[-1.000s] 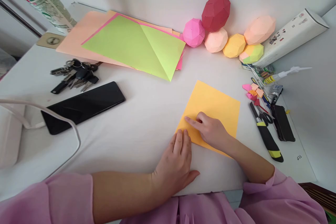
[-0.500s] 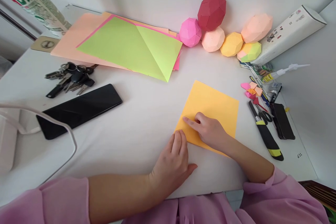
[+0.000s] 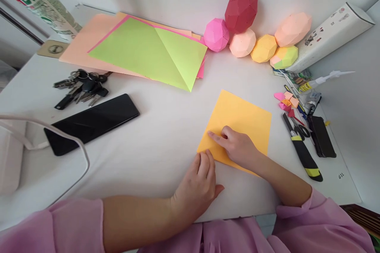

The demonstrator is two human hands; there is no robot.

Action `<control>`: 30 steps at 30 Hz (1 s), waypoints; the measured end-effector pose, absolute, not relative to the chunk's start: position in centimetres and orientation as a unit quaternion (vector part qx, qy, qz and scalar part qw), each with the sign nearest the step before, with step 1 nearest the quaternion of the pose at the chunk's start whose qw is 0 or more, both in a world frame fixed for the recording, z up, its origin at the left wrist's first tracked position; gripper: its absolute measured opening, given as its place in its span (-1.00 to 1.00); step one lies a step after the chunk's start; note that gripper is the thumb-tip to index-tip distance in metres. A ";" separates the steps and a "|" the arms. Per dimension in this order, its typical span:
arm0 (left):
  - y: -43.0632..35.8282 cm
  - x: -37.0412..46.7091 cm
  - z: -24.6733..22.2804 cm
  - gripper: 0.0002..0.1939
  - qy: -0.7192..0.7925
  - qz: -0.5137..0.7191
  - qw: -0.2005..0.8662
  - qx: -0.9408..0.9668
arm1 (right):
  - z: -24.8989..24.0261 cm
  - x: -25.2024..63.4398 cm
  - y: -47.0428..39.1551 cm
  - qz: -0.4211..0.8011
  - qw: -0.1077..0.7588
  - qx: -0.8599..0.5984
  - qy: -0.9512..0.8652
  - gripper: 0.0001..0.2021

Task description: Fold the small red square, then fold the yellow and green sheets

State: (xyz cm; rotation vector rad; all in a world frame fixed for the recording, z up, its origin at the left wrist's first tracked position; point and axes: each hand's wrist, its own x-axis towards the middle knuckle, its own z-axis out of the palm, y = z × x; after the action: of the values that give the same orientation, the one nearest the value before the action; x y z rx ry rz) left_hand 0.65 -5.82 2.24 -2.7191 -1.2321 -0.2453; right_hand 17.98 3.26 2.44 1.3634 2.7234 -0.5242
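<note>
A yellow-orange sheet of paper lies flat on the white table in front of me. My left hand rests at its near left corner, fingertips on the bottom edge and thumb stuck out to the right. Nothing is gripped in it. Across the lower part of the sheet lies my right hand, its index finger stretched out and pressing on the paper near the left edge. The other right fingers are curled, partly hidden under the hand.
Left are a black phone, keys and a white cable. Green paper tops a stack behind. Faceted paper balls stand by the wall. A yellow-black cutter knife, scissors and a glue bottle lie right.
My left fingertips have slid slightly to the right along the paper's near edge. My right hand stays in place, and the whole view has shifted a little.
</note>
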 end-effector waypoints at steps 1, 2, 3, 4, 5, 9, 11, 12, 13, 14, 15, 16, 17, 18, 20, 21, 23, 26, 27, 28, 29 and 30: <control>-5.9 0.7 2.3 -0.36 -0.409 -0.078 0.077 -0.906 | 2.4 18.0 3.3 -0.187 0.019 0.452 0.872 -0.70; -6.0 0.7 2.3 -0.37 -0.408 -0.073 0.080 -0.907 | 2.3 17.9 3.2 -0.202 0.015 0.463 0.863 -0.71; -6.0 0.7 2.4 -0.38 -0.407 -0.069 0.083 -0.907 | 2.3 17.9 3.2 -0.213 0.013 0.475 0.854 -0.71; -6.1 0.7 2.4 -0.38 -0.408 -0.066 0.086 -0.907 | 2.3 17.9 3.2 -0.221 0.014 0.486 0.845 -0.70; -6.2 0.6 2.4 -0.39 -0.409 -0.063 0.089 -0.906 | 2.3 17.8 3.2 -0.225 0.017 0.496 0.839 -0.70; -6.5 0.5 2.3 -0.40 -0.416 -0.066 0.099 -0.902 | 2.6 17.7 3.3 -0.201 0.036 0.477 0.855 -0.72; -6.5 0.5 2.3 -0.39 -0.426 -0.074 0.103 -0.896 | 2.8 17.8 3.3 -0.178 0.040 0.450 0.874 -0.70; -6.5 0.6 2.2 -0.38 -0.431 -0.078 0.106 -0.893 | 2.8 17.8 3.3 -0.169 0.041 0.441 0.880 -0.67; -6.5 0.6 2.3 -0.37 -0.436 -0.080 0.108 -0.890 | 2.8 17.9 3.3 -0.161 0.042 0.436 0.884 -0.64; -6.5 0.6 2.3 -0.35 -0.441 -0.078 0.110 -0.887 | 2.8 17.9 3.3 -0.155 0.041 0.434 0.886 -0.61; -6.4 0.6 2.4 -0.33 -0.445 -0.071 0.110 -0.886 | 2.8 17.9 3.3 -0.150 0.040 0.432 0.888 -0.60; -6.2 0.6 2.5 -0.32 -0.449 -0.058 0.108 -0.885 | 2.9 17.9 3.3 -0.150 0.038 0.432 0.888 -0.61; -6.0 0.6 2.7 -0.31 -0.452 -0.042 0.104 -0.885 | 2.9 17.8 3.3 -0.157 0.036 0.436 0.885 -0.63; -5.7 0.6 2.8 -0.33 -0.455 -0.029 0.099 -0.885 | 3.0 17.7 3.3 -0.167 0.035 0.443 0.880 -0.66; -4.8 0.3 2.9 -0.44 -0.449 -0.024 0.090 -0.889 | 3.1 17.5 3.3 -0.189 0.034 0.461 0.866 -0.70; -4.3 0.1 2.9 -0.51 -0.438 -0.036 0.089 -0.894 | 3.2 17.4 3.3 -0.199 0.035 0.473 0.858 -0.69; -3.0 -0.4 2.6 -0.61 -0.404 -0.080 0.093 -0.907 | 3.3 17.2 3.3 -0.209 0.040 0.493 0.844 -0.65; -1.0 -1.4 2.0 -0.68 -0.364 -0.126 0.084 -0.919 | 3.3 17.2 3.4 -0.204 0.043 0.485 0.849 -0.69; -0.5 -1.6 1.9 -0.69 -0.359 -0.132 0.076 -0.921 | 3.2 17.3 3.4 -0.191 0.044 0.470 0.860 -0.72; 0.0 -1.9 1.7 -0.71 -0.354 -0.136 0.068 -0.923 | 3.2 17.4 3.4 -0.176 0.047 0.455 0.872 -0.73; 0.4 -2.1 1.6 -0.72 -0.349 -0.142 0.062 -0.924 | 3.1 17.5 3.4 -0.158 0.053 0.441 0.882 -0.72; 0.8 -2.3 1.5 -0.73 -0.344 -0.147 0.055 -0.926 | 3.0 17.5 3.4 -0.141 0.061 0.431 0.889 -0.70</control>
State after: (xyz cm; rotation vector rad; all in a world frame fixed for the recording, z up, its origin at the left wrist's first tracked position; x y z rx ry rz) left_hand -2.28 0.81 1.51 -2.8108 -1.0435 -0.4464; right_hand 17.53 3.37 3.03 1.3033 2.6912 -0.4257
